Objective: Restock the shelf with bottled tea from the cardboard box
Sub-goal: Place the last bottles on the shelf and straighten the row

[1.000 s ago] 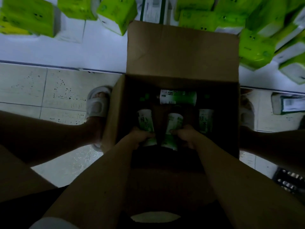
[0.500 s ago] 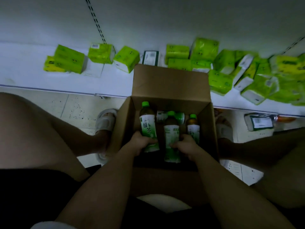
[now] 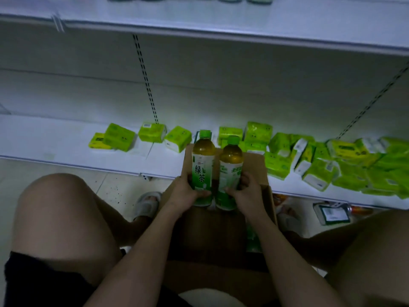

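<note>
Two green tea bottles, one gripped in the left hand (image 3: 187, 192) and one in the right hand (image 3: 244, 192), lifted above the cardboard box (image 3: 257, 173); next, probably stand both upright on the shelf (image 3: 66, 138).

Two bottles of tea held upright over the open cardboard box (image 3: 257, 171)

The left hand (image 3: 184, 192) grips the left bottle (image 3: 202, 169) low on its label; the right hand (image 3: 244, 191) grips the right bottle (image 3: 230, 171) just beside it, the two nearly touching, both with green caps and amber tea above green-and-white labels. Behind them, the lower shelf (image 3: 55, 140) carries scattered green tissue packs (image 3: 318, 165). The person's bare knees flank the box, a grey sandal (image 3: 147, 204) on the tiled floor
</note>
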Tool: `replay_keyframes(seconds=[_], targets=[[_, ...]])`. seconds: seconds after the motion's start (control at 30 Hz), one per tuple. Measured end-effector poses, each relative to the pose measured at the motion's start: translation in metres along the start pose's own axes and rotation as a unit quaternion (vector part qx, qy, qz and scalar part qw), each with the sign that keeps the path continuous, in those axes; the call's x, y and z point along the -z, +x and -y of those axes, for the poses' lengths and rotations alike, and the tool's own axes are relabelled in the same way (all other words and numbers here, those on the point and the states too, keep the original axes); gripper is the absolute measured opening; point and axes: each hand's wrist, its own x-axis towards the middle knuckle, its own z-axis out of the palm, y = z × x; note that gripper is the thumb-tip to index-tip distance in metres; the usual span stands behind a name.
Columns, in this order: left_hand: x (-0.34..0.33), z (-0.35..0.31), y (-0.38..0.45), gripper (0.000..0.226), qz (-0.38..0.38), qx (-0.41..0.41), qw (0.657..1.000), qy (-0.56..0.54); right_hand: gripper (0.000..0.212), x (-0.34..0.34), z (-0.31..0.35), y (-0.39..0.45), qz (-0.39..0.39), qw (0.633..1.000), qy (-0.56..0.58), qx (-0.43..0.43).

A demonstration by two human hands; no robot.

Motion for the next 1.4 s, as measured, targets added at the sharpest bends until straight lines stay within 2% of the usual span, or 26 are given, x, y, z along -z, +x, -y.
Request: replay_keyframes(seconds=[0.23, 0.4, 0.67, 0.8, 0.93, 1.07, 1.17, 1.4], targets=[[0.014, -0.050, -0.013, 0.076, -0.047, -0.102, 0.992, -0.050, 0.065, 0.009, 0.053, -0.015, -0.043, 0.991, 0.027, 0.123], [0.033, -0.099, -0.025, 0.067, -0.059, -0.178, 0.977, -0.100, 0.069, 0.018, 0.103, -0.027, -0.067, 0.976, 0.040, 0.203], [0.090, -0.194, -0.039, 0.058, -0.051, -0.290, 0.945, -0.139, 0.071, 0.039, 0.205, -0.038, -0.044, 0.948, 0.065, 0.308], [0.118, -0.243, -0.043, 0.066, -0.070, -0.329, 0.931, -0.141, 0.069, 0.041, 0.253, -0.037, -0.046, 0.936, 0.068, 0.341], [0.141, -0.284, -0.040, 0.053, -0.065, -0.344, 0.924, -0.154, 0.068, 0.042, 0.295, -0.035, -0.040, 0.930, 0.071, 0.359], [0.159, -0.317, -0.030, 0.066, -0.067, -0.344, 0.924, -0.153, 0.071, 0.040, 0.332, -0.027, -0.046, 0.925, 0.075, 0.370], [0.167, -0.332, -0.020, 0.065, -0.087, -0.347, 0.924, -0.137, 0.071, 0.036, 0.351, -0.018, -0.056, 0.922, 0.076, 0.377], [0.168, -0.335, 0.008, 0.083, -0.132, -0.314, 0.937, -0.074, 0.084, 0.027, 0.367, 0.015, -0.089, 0.927, 0.013, 0.365]])
